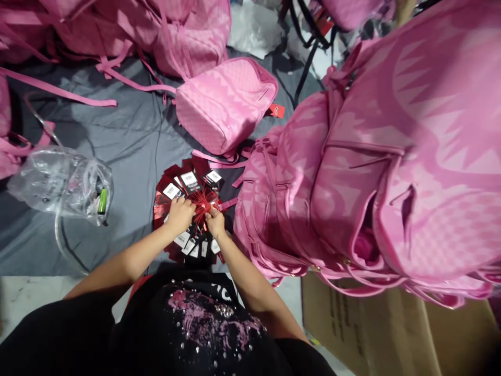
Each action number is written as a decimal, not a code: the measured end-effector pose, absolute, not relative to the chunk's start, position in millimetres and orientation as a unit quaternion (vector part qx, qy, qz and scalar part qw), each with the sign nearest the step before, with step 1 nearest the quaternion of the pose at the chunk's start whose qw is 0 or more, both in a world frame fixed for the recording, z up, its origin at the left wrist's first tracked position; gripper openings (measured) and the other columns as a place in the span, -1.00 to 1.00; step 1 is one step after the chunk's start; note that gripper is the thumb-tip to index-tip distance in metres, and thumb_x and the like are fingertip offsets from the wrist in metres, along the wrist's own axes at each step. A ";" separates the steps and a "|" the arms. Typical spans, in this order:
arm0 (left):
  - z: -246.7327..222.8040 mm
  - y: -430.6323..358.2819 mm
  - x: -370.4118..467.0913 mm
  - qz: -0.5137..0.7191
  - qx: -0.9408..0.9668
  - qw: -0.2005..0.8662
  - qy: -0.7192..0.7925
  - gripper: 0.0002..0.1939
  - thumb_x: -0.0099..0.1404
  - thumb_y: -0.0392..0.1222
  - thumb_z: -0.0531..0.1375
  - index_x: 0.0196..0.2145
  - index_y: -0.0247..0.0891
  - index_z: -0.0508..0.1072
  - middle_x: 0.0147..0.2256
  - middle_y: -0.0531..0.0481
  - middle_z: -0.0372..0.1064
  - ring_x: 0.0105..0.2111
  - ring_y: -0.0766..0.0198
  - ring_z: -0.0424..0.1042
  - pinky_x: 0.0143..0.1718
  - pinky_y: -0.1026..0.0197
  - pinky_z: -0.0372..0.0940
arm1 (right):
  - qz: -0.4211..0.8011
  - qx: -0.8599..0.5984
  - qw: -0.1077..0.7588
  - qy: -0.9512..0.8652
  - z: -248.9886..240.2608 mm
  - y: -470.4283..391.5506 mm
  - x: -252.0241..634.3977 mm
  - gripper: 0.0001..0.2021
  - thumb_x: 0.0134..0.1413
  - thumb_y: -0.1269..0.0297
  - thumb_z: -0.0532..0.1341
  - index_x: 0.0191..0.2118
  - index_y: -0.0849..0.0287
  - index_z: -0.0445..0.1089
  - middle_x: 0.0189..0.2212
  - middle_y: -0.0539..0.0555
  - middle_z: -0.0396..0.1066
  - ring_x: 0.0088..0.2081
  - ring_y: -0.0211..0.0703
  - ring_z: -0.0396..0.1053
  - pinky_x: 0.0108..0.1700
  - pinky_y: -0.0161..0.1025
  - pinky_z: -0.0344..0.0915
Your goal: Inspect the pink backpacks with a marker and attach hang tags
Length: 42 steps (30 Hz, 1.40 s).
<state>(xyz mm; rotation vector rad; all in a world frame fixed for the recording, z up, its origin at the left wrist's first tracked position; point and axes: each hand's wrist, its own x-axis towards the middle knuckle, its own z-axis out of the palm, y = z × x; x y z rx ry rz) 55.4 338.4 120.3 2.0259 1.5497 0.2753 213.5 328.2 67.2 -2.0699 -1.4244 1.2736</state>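
Note:
A fanned pile of red and black hang tags (pixel 189 180) with white labels lies on the grey cloth in front of me. Their red strings (pixel 202 202) gather into a tangle at the middle. My left hand (pixel 181 215) is closed at the left side of this tangle, its fingertips among the strings and tags; the exact thing it pinches is too small to make out. From the right, my right hand (pixel 215 221) pinches the red strings between thumb and fingers. Just beyond the pile lies a small pink backpack (pixel 223 107) with a red tag (pixel 277 110) at its far end.
Large pink backpacks (pixel 352 172) stand stacked close on the right, above a cardboard box (pixel 364 324). More pink bags (pixel 188 36) line the far left. A clear plastic bag (pixel 58 183) with a green item (pixel 102 201) sits on the grey cloth (pixel 129 130) at left.

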 end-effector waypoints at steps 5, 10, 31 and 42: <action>131.2 355.6 58.8 0.120 0.797 0.238 0.542 -0.67 0.38 -0.22 -0.04 -0.05 -0.20 0.46 -0.07 -0.25 0.40 0.00 -0.07 0.22 0.02 -0.12 0.02 | 0.434 -0.732 0.141 -0.506 63.9 350.2 215.1 -0.83 0.04 0.39 0.08 -0.27 0.20 0.40 -0.36 0.02 0.49 -0.34 -0.24 0.40 -0.25 -0.37 0.29; 111.7 388.2 90.0 0.110 0.808 0.216 0.538 -0.58 0.29 -0.28 0.10 0.10 -0.31 0.35 0.08 -0.29 0.31 0.11 -0.08 0.14 0.06 -0.09 0.00 | 0.404 -0.748 0.081 -0.520 71.2 344.2 221.2 -0.86 0.10 0.32 0.11 -0.31 0.16 0.42 -0.39 0.02 0.48 -0.34 -0.18 0.39 -0.27 -0.32 0.25; 131.5 306.2 106.2 0.176 0.729 0.466 0.469 -0.77 0.33 -0.10 0.13 -0.15 -0.19 0.50 -0.21 -0.06 0.52 -0.15 0.11 0.43 -0.03 0.06 0.26 | 0.386 -0.764 0.279 -0.435 136.1 186.3 235.3 -0.70 0.15 0.08 0.13 -0.37 0.21 0.45 -0.46 0.05 0.47 -0.39 -0.18 0.40 -0.29 -0.27 0.33; 77.7 248.3 136.4 0.070 0.626 0.617 0.471 -0.81 0.31 -0.17 0.09 -0.29 -0.21 0.49 -0.55 0.10 0.45 -0.60 0.35 0.37 -0.49 0.32 0.18 | 0.275 -0.858 0.141 -0.411 102.0 147.4 289.5 -0.62 0.14 0.27 0.09 0.06 0.27 0.33 -0.35 0.19 0.51 -0.38 -0.06 0.43 -0.29 -0.21 0.26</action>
